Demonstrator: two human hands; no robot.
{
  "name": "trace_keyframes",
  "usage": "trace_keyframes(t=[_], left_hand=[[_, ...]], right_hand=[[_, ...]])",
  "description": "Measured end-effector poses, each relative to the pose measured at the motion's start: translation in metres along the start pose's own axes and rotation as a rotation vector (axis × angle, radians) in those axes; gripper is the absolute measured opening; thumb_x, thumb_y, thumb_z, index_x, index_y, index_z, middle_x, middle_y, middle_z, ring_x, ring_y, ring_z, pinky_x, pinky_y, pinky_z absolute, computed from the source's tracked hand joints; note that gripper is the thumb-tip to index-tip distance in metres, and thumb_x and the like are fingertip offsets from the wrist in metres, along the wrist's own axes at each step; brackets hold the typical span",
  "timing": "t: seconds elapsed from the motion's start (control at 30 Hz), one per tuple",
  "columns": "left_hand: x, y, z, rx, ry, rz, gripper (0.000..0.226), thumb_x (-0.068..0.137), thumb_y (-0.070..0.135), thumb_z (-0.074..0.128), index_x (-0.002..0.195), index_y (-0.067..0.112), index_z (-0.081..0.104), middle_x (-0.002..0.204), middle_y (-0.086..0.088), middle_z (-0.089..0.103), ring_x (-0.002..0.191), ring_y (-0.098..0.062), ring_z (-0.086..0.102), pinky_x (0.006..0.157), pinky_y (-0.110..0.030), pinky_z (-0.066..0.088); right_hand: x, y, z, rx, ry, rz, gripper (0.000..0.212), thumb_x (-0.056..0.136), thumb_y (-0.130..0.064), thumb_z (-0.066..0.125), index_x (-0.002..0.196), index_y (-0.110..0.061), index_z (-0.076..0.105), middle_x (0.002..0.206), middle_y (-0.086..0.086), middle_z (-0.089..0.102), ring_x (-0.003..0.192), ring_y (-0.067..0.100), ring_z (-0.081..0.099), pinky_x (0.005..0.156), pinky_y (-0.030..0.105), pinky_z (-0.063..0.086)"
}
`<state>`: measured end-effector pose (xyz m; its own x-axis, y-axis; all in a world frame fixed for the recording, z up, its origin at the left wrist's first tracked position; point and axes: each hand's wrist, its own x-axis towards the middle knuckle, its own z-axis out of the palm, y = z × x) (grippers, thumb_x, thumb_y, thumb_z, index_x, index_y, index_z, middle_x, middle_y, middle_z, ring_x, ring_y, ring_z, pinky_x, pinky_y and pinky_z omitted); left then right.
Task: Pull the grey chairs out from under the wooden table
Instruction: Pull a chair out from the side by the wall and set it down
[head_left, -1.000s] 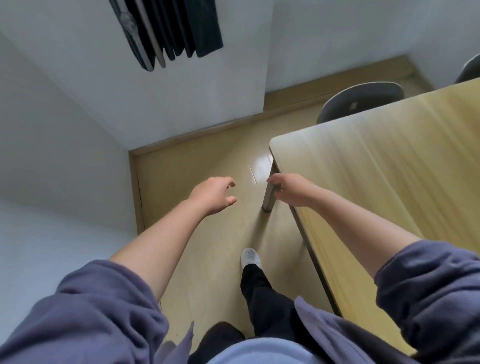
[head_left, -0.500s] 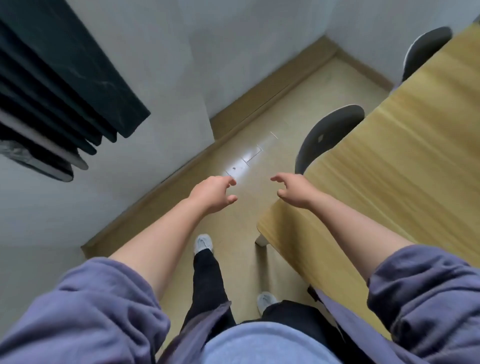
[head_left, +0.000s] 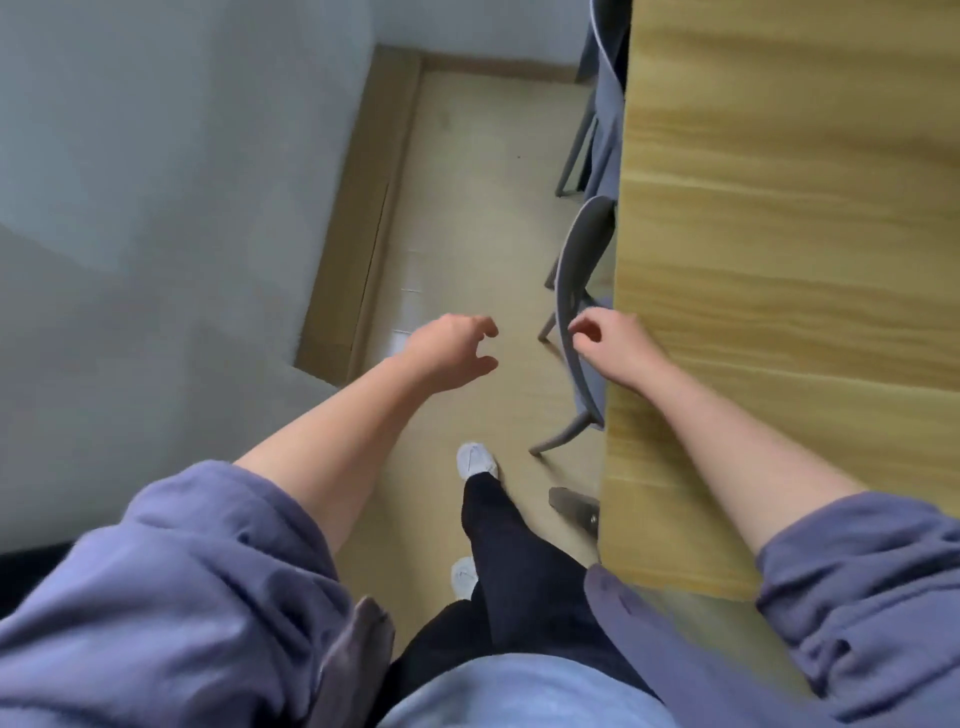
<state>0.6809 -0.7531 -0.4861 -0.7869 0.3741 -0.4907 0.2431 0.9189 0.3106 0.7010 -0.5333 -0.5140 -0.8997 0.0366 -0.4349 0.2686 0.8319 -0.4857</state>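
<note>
Head view. The desk (head_left: 789, 260) filled the right side of the frame, its long edge running top to bottom. Two grey chairs sat tucked along that edge: the near chair (head_left: 579, 291) at mid-frame, the far chair (head_left: 605, 104) at upper right, both with seats hidden under the desktop.

The right hand (head_left: 615, 345) hovered at the near chair's backrest, fingers curled and half open, gripping nothing; whether fingertips touched the rim could not be told. The left hand (head_left: 452, 351) hung over bare floor (head_left: 467, 208), left of the chair, loosely open and empty.

Judgement: the right hand was nearer. The backrest rim ran parallel to the desk edge, so the pull should go leftward in the frame, away from the desk.
</note>
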Motion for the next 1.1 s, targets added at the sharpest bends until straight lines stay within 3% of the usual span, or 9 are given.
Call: trace_keyframes(t=[0.17,0.33,0.43,0.63,0.8,0.93,0.97,1.1], left_hand=[[0.098,-0.004,-0.049,0.13,-0.043,0.155,0.046,0.092,0.034,0.06,0.135,0.02,0.05,0.131,-0.003,0.06,0.116,-0.026,0.058,0.09,-0.039,0.051],[0.186,0.013,-0.093,0.315,-0.172,0.384,0.047,0.092,0.032,0.06,0.136,0.02,0.048,0.129,-0.006,0.058,0.115,-0.028,0.057,0.089,-0.04,0.051],[0.224,0.026,-0.111,0.392,-0.23,0.516,0.046,0.092,0.029,0.059,0.136,0.022,0.048,0.129,-0.006,0.057,0.117,-0.028,0.056,0.089,-0.04,0.051],[0.297,0.063,-0.129,0.626,-0.378,0.852,0.046,0.094,0.028,0.056,0.139,0.024,0.045,0.136,-0.002,0.054,0.12,-0.025,0.055,0.093,-0.041,0.05],[0.317,0.094,-0.131,0.867,-0.508,1.175,0.047,0.096,0.029,0.053,0.142,0.026,0.043,0.142,0.001,0.048,0.129,-0.021,0.047,0.098,-0.036,0.045],[0.322,0.114,-0.119,1.029,-0.547,1.419,0.049,0.093,0.019,0.052,0.142,0.023,0.043,0.137,-0.002,0.05,0.125,-0.023,0.048,0.089,-0.036,0.044],[0.323,0.119,-0.114,1.081,-0.569,1.476,0.051,0.092,0.018,0.053,0.142,0.022,0.043,0.137,-0.003,0.05,0.123,-0.024,0.049,0.086,-0.035,0.044],[0.336,0.128,-0.1,1.266,-0.605,1.566,0.045,0.09,0.016,0.053,0.135,0.024,0.05,0.122,-0.002,0.061,0.106,-0.024,0.061,0.065,-0.032,0.044]], right_hand=[[0.058,0.002,-0.012,0.137,0.006,0.151,0.023,0.091,-0.032,0.054,0.106,-0.018,0.066,0.107,0.002,0.07,0.098,0.023,0.064,0.085,0.038,0.053],[0.098,-0.006,-0.023,0.271,-0.124,0.3,0.036,0.093,-0.041,0.054,0.12,-0.018,0.061,0.116,0.004,0.067,0.107,0.024,0.062,0.09,0.039,0.051],[0.112,-0.013,-0.028,0.274,-0.187,0.368,0.036,0.093,-0.042,0.053,0.114,-0.013,0.061,0.1,0.005,0.066,0.099,0.028,0.063,0.08,0.036,0.049],[0.118,-0.02,-0.029,0.503,-0.144,0.605,0.043,0.092,-0.038,0.054,0.121,-0.007,0.059,0.117,0.014,0.067,0.107,0.027,0.064,0.096,0.041,0.049],[0.111,-0.036,-0.017,0.594,-0.061,0.803,0.038,0.088,-0.045,0.054,0.11,-0.015,0.062,0.108,0.006,0.069,0.099,0.022,0.064,0.085,0.038,0.048],[0.11,-0.055,-0.006,0.62,0.044,0.913,0.031,0.088,-0.04,0.058,0.099,-0.01,0.06,0.088,0.003,0.058,0.08,0.022,0.056,0.065,0.032,0.035],[0.111,-0.058,0.0,0.619,0.05,0.947,0.029,0.088,-0.039,0.058,0.099,-0.011,0.06,0.091,0.003,0.058,0.084,0.023,0.056,0.067,0.033,0.037],[0.112,-0.07,0.017,0.501,0.064,1.048,0.045,0.088,-0.034,0.056,0.131,-0.021,0.054,0.117,0.006,0.064,0.104,0.029,0.061,0.082,0.037,0.049]])
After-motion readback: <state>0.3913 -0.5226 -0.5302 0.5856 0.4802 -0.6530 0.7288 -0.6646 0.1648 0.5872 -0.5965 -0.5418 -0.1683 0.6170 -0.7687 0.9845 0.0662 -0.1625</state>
